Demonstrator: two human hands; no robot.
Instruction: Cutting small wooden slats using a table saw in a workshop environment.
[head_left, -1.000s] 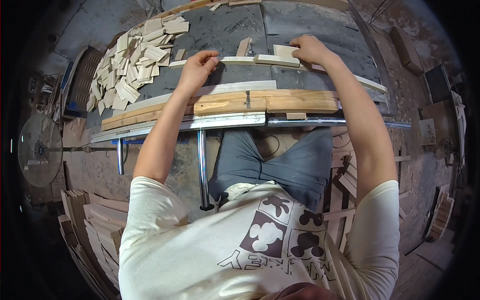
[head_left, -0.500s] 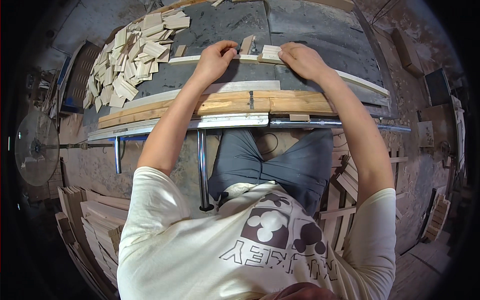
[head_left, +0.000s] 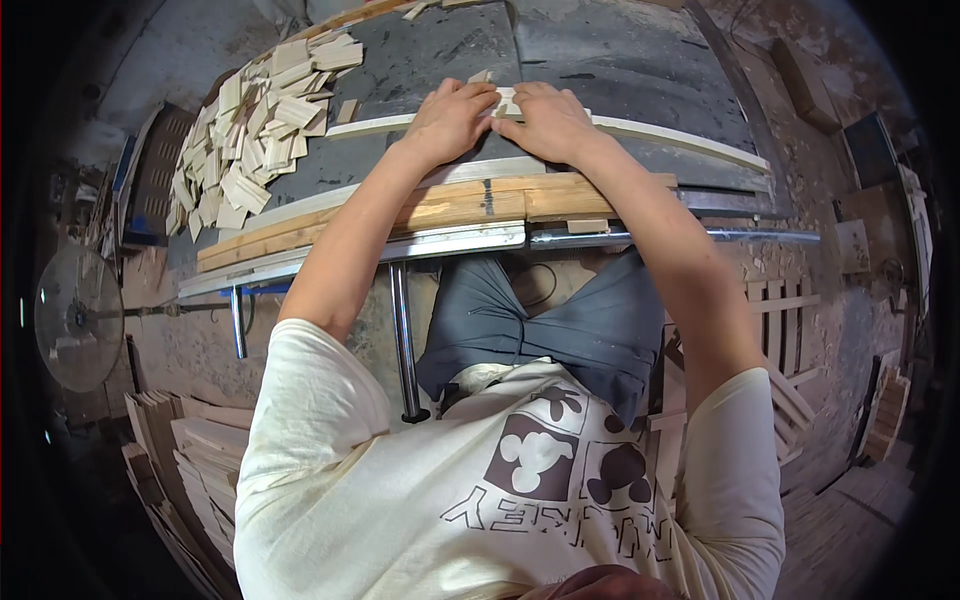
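My left hand (head_left: pixel 452 122) and my right hand (head_left: pixel 545 122) are close together over a long pale wooden strip (head_left: pixel 690 137) that runs across the dark machine table. A small flat wooden piece (head_left: pixel 507 102) shows in the narrow gap between them. The fingers of both hands are bent around and against this piece, which they mostly cover. Just beyond my left fingertips lies another small wood block (head_left: pixel 482 76). Left of my left hand, a small block (head_left: pixel 347 111) rests behind the strip.
A heap of small pale wood pieces (head_left: pixel 270 120) covers the table's left side. A thick wooden beam (head_left: pixel 440 208) and a metal rail (head_left: pixel 455 241) line the near edge, with a chrome leg (head_left: pixel 402 340) below. Stacked boards (head_left: pixel 200 450) stand at lower left; a fan (head_left: pixel 78 316) stands left.
My right hand has moved left with the small wooden piece, close up to my left hand. My left hand has shifted slightly right, and its fingers now reach over the piece. The view has shifted slightly.
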